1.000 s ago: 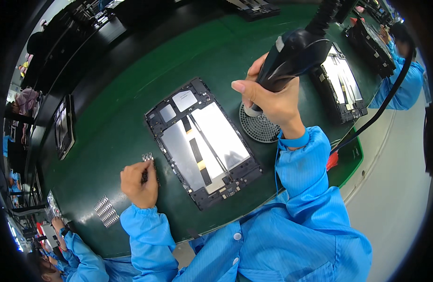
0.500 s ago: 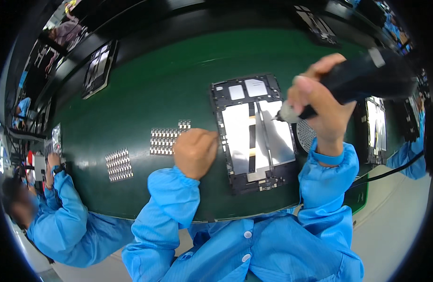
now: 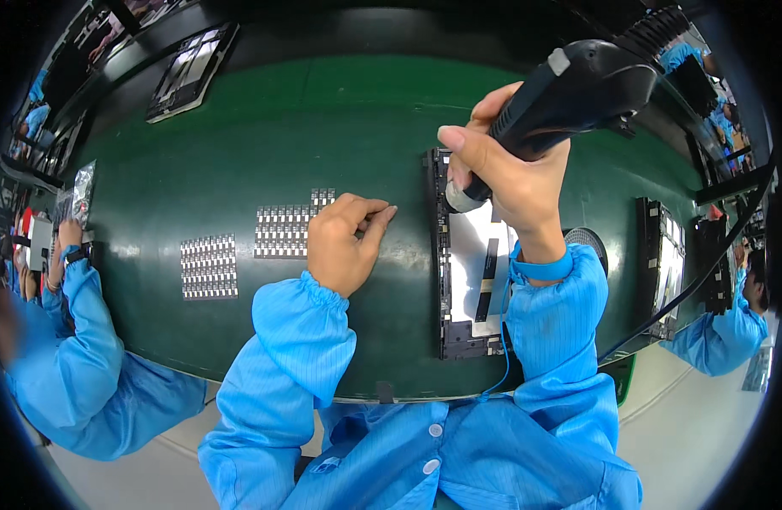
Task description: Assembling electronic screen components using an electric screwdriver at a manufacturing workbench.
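Note:
My right hand (image 3: 518,178) grips a black electric screwdriver (image 3: 569,93), its pale nose pointing down at the upper left edge of an opened tablet (image 3: 467,272). The tablet has a black frame and silver panels; my hand, sleeve and the tool cover much of it, and the driver's tip is hidden. Left of the tablet, my left hand (image 3: 344,246) hovers with thumb and forefinger pinched together; anything between them is too small to make out. Beside that hand lies a sheet of small dark-and-white parts (image 3: 280,229), partly covered by it. A second such sheet (image 3: 209,268) lies farther left.
Another tablet (image 3: 191,72) rests at the far left, and one more (image 3: 663,255) at the right. A round perforated dish (image 3: 588,246) sits behind my right sleeve. A black cable (image 3: 705,289) crosses the right side. Co-workers in blue sleeves (image 3: 93,314) sit on both sides.
The view has shifted, with the tablet now farther right. My right hand has brought the screwdriver from the tablet's right side to its upper left edge. My left fingers, curled before, now reach out pinched.

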The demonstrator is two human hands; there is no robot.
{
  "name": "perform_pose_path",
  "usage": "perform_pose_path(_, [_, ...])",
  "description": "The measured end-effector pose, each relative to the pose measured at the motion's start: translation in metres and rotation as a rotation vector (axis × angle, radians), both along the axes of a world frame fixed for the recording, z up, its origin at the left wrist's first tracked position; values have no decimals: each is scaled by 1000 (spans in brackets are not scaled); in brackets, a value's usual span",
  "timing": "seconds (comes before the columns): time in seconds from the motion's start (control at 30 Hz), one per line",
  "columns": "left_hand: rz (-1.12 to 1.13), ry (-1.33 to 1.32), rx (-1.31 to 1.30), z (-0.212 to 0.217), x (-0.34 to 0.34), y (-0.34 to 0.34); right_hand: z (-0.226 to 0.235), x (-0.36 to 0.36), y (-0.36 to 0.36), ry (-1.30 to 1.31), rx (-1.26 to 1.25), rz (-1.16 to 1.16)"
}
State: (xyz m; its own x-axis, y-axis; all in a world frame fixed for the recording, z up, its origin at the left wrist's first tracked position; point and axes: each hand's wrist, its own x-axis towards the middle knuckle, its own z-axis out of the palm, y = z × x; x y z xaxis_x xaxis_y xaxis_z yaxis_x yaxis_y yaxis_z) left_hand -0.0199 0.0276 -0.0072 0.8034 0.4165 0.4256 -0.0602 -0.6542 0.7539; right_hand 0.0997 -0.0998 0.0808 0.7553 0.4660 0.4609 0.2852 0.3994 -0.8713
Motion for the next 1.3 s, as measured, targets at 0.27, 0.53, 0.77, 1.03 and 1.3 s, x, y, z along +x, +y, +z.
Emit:
perform_pose_path(0.27, [29,8,-151,2,0,1,-5,3,1,1,22,8])
perform_pose_path(0.53, [85,-154,-480,1,-3,2,-2,-5,-1,-28,-93,15])
perform_pose_path(0.77, [-9,-291,-420,10,-16,13,-2,-16,5,-28,-113,10])
perform_pose_path(1.03, [-441,-100,242,26,-58,-70,7,-2,-8,68,30,-33])
perform_pose_path(1.3, [-501,-78,569,6,-26,-73,14,-15,-108,48,-13,-112])
